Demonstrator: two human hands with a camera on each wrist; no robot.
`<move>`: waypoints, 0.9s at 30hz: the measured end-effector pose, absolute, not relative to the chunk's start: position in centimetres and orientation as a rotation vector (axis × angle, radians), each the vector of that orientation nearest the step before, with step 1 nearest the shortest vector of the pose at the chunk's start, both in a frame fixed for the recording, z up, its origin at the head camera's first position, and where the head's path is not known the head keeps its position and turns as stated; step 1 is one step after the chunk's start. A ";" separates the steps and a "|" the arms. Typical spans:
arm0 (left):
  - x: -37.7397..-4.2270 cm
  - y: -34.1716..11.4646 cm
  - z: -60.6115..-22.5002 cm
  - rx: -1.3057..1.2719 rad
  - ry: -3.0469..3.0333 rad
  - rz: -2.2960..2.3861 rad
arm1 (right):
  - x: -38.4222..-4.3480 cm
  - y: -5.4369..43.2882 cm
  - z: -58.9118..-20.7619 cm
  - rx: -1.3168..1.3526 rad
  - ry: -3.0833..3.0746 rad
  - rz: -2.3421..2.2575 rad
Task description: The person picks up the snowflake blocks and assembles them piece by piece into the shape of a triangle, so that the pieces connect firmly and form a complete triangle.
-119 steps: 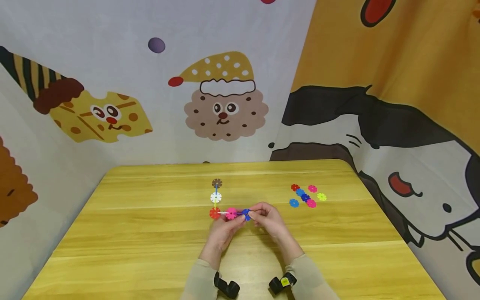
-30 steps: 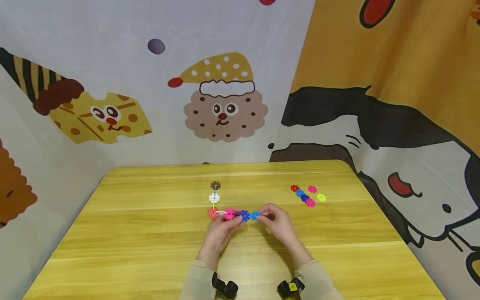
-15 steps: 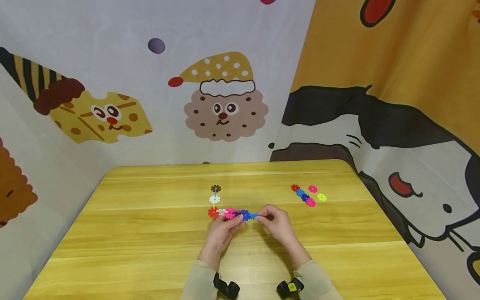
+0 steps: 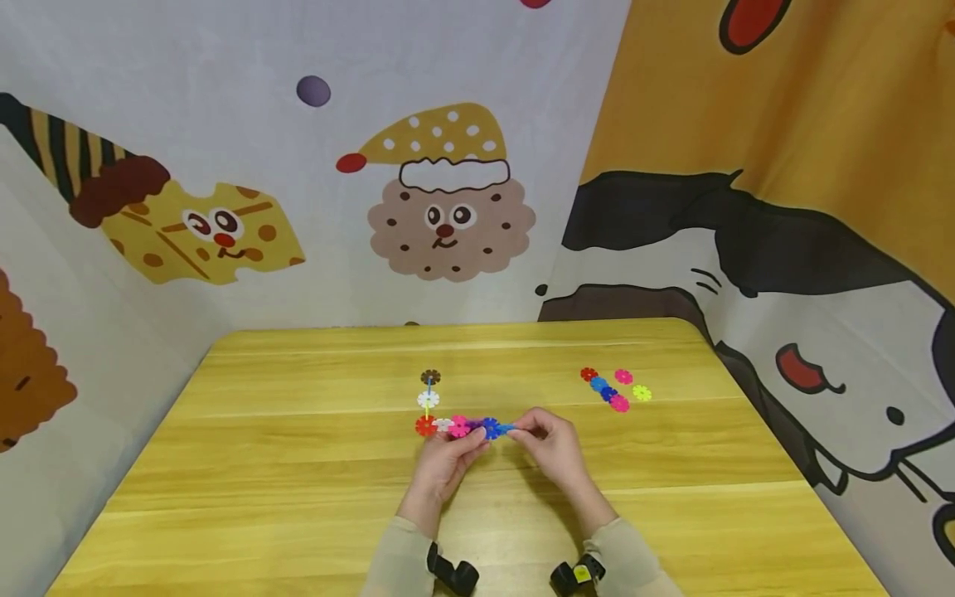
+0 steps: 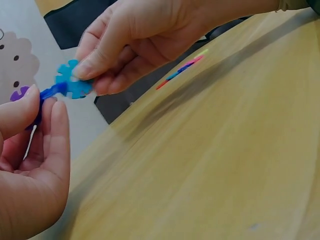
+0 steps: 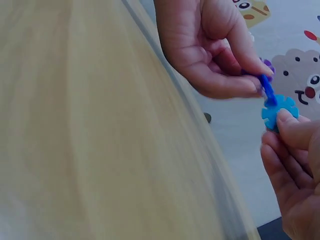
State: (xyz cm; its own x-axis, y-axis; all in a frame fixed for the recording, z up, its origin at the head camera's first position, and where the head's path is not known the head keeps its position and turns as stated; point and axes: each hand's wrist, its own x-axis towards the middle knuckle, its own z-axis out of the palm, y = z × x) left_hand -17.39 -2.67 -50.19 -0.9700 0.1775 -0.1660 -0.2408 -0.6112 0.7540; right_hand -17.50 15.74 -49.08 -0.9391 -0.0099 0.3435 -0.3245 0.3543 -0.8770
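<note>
An L-shaped chain of notched plastic snowflake discs is held in my left hand (image 4: 442, 468), whose thumb and fingers pinch it near the dark blue disc (image 4: 491, 428) at its right end. From there it runs left through purple, pink (image 4: 459, 426) and white to a red disc (image 4: 426, 425), then away past a white disc (image 4: 429, 400) to a brown one (image 4: 430, 377). Between thumb and fingers, my right hand (image 4: 554, 448) pinches a light blue disc (image 6: 272, 114). Its edge meets the dark blue disc crosswise; how deep the notches sit is unclear.
Loose discs lie on the wooden table (image 4: 298, 464) at right: red (image 4: 588, 375), light blue (image 4: 599, 385), dark blue (image 4: 608, 394), pink (image 4: 620, 404), another pink (image 4: 623, 376) and yellow-green (image 4: 642, 393). Behind the table hangs a cartoon-printed cloth (image 4: 261, 141).
Four seconds ago my right hand was at the dark blue disc. Since then it has taken a light blue disc from the table, brought it to the chain's end and turned it edge-on.
</note>
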 end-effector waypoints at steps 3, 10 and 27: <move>-17.3 -2.7 -50.1 -0.100 1.250 2.622 | -16.8 15.4 -47.9 0.316 -2.317 1.632; -17.5 -3.1 -50.2 -0.043 1.305 2.584 | -16.1 15.0 -45.7 0.377 -2.256 1.620; -18.9 -7.0 -50.0 -0.062 1.595 2.565 | -16.2 19.4 -45.7 0.280 -2.204 1.672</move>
